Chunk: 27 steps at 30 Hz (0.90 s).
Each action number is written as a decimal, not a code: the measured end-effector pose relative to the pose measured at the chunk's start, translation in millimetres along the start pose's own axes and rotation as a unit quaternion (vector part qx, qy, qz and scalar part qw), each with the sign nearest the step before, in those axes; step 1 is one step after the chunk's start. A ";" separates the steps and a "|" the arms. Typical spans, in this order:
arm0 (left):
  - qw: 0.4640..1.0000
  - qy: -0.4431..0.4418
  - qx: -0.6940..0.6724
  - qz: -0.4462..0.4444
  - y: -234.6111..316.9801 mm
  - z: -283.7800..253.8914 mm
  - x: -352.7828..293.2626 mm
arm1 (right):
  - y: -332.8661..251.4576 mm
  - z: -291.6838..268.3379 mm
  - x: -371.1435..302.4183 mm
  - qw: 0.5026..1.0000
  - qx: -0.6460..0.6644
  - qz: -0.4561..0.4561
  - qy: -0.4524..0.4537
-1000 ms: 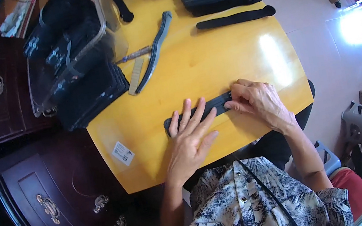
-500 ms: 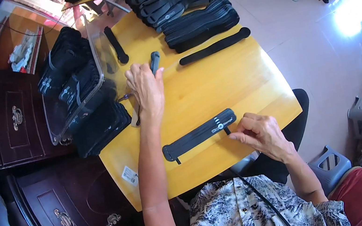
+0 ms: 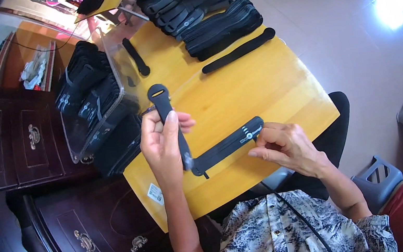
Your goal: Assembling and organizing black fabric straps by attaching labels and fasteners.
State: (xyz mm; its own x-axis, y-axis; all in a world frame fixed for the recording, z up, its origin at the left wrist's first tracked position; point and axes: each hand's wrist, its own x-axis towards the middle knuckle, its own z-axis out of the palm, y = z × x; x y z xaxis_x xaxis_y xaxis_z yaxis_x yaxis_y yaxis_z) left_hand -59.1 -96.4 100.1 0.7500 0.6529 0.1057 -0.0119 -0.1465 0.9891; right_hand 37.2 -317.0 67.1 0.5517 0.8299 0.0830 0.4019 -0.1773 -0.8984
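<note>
Raised over the table's near left part, my left hand (image 3: 161, 145) pinches a dark grey strap (image 3: 159, 100) between thumb and fingers. The strap's rounded upper end has a slot, and its lower end reaches down beside a flat bundle of dark straps (image 3: 223, 148). That bundle lies slanted on the yellow table (image 3: 227, 90), with light printing near its right end and a narrow black band poking out below. My right hand (image 3: 292, 148) is closed at the bundle's right end; what its fingertips hold, if anything, is hidden.
Stacks of dark straps (image 3: 222, 26) stand at the table's far side, with a single black strap (image 3: 239, 50) in front. Another black strap (image 3: 136, 57) lies near a clear plastic bin (image 3: 119, 86) filled with bundles. Dark wooden drawers (image 3: 64, 221) stand left; grey stools (image 3: 378, 179) stand right.
My left hand has come back toward me from the table's far left part, lifting a strap into view. My right hand has moved slightly closer to the bundle's end.
</note>
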 end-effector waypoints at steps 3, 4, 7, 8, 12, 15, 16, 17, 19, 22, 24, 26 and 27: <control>0.985 0.005 -0.160 -0.060 23.4 -2.7 -13.7 | -17.3 15.7 5.7 0.999 0.021 -0.043 -0.017; 0.981 0.006 -0.181 -0.064 24.8 -4.3 -17.3 | -24.7 23.9 6.2 0.997 0.069 -0.016 -0.026; 0.976 0.050 -0.197 -0.079 27.5 4.0 -24.8 | -39.6 39.3 9.0 0.988 0.140 0.030 -0.060; 0.973 0.051 -0.209 -0.082 25.3 4.9 -26.8 | -45.8 43.9 9.6 0.983 0.171 0.035 -0.063; 0.979 0.068 -0.189 -0.044 15.5 11.1 -36.8 | -46.9 50.9 3.2 0.971 0.176 0.082 -0.137; 0.959 -0.001 -0.262 -0.104 19.0 11.1 -50.0 | -50.7 42.1 -1.5 0.905 0.326 0.166 -0.216; 0.967 -0.055 -0.224 -0.104 12.7 8.2 -61.7 | -54.5 37.4 -2.8 0.870 0.404 0.187 -0.211; 0.973 -0.109 -0.153 -0.136 12.2 2.9 -72.2 | -53.1 35.6 -3.4 0.827 0.481 0.210 -0.202; 0.957 -0.170 -0.169 -0.162 10.6 6.6 -85.6 | -44.1 36.7 -4.1 0.826 0.488 0.201 -0.199; 0.944 -0.164 -0.205 -0.202 12.6 5.7 -92.6 | -23.9 44.6 -14.2 0.730 0.587 0.200 -0.287; 0.933 -0.197 -0.190 -0.233 22.5 3.5 -90.1 | -12.1 51.0 -21.2 0.662 0.653 0.189 -0.316; 0.920 -0.254 -0.200 -0.222 22.8 9.3 -87.1 | -5.5 59.2 -26.1 0.505 0.764 0.152 -0.371; 0.918 -0.256 -0.202 -0.226 20.9 10.0 -86.3 | -4.4 56.4 -26.7 0.505 0.766 0.154 -0.367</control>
State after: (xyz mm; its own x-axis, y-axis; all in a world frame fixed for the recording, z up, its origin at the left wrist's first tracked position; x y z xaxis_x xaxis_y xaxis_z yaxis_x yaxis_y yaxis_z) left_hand -117.4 -163.2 110.6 0.9498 0.1301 -0.2844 0.2102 0.4081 0.8884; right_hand -20.5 -308.5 44.5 -0.2304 0.9598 0.1601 -0.9673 -0.2080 -0.1452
